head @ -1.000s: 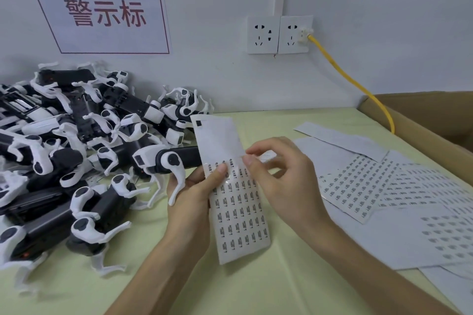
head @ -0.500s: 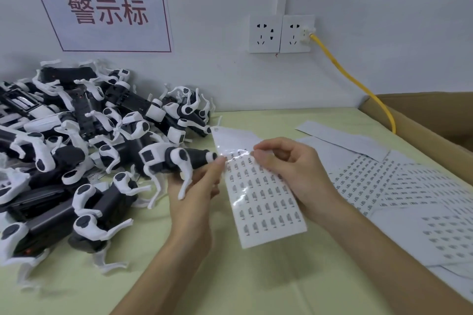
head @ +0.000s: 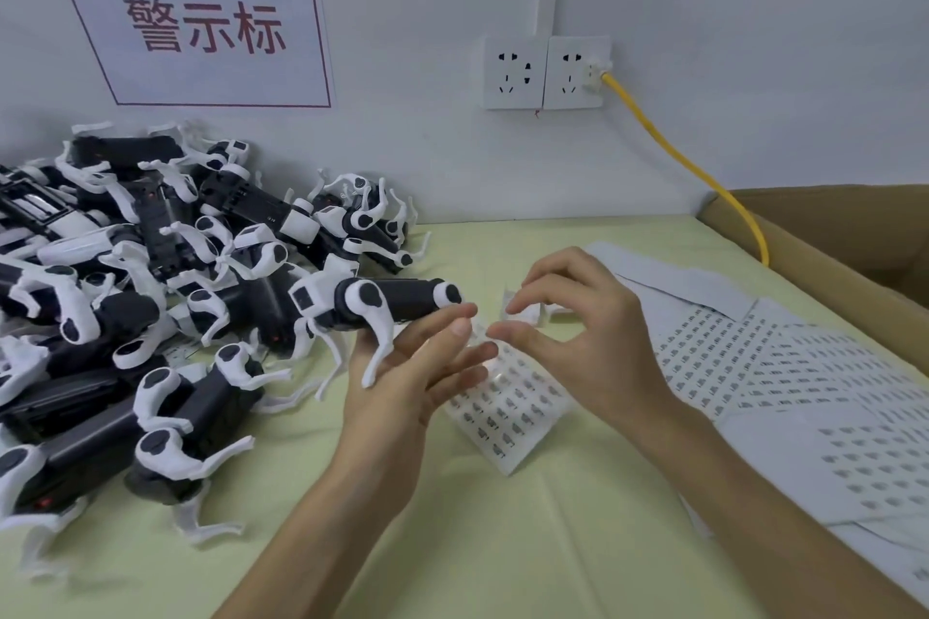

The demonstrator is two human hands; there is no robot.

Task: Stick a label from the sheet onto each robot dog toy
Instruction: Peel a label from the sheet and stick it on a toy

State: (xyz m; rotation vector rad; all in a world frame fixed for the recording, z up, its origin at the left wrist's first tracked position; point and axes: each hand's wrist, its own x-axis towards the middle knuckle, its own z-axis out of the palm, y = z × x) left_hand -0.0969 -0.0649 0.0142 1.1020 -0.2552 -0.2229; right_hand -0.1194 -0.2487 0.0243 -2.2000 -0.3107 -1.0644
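Robot dog toy [head: 382, 304], black body with white legs, lying sideways across the left hand [head: 412, 377], fingers loosely extended beneath it, head end toward the heap. Label sheet [head: 507, 410] under both hands, bent up at its far end, near corner jutting toward the front table edge; hard to tell whether the left fingers grip it or only rest on it. Right hand [head: 578, 342] just right of the toy, thumb and forefinger tips brought nearly together as for a pinch; anything held between them too blurred to make out. Heap of robot dog toys [head: 141, 297] crowding the left side up to the wall. Loose label sheets [head: 754, 367] overlapping on the right, running to the cardboard box [head: 829, 246] at the table's right edge. Bare yellow-green table [head: 502, 543] in front of the hands. Yellow cable [head: 688, 166] dropping from the wall socket [head: 573, 73] toward the box.
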